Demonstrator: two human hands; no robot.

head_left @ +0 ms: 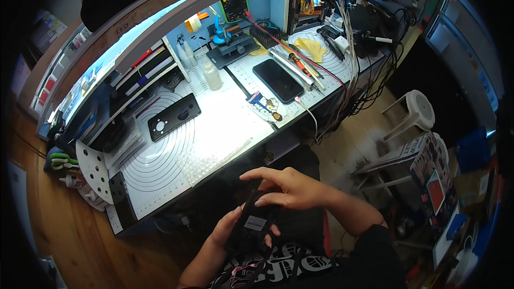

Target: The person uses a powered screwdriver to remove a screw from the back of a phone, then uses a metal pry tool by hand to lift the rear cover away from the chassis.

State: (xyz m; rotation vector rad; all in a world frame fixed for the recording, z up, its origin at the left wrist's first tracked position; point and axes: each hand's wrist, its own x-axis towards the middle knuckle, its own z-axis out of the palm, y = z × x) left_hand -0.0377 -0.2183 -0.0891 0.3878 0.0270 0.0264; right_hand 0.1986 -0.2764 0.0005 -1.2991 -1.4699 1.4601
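My left hand (227, 228) is wrapped around a flat black phone-like device (247, 211) that bears a white label. Its thumb lies along one edge, and fingertips show at the opposite edge. Over the device's upper end is my right hand (286, 188), its thumb on the face and a bent finger behind. The right index finger stretches out to the left above it. Against the dark shirt, the device's exact outline is hard to make out. On the workbench (230, 108) lie a black phone back (174, 117) and a dark-screened phone (278, 80).
A white dropper bottle (212, 76) and a black phone holder (231, 51) stand toward the back. Screwdrivers (299, 65), cables (350, 75) and a yellow cloth (311, 49) crowd the bench's right. Bubble wrap (206, 161) lies near the front edge. A white stool (417, 109) stands right.
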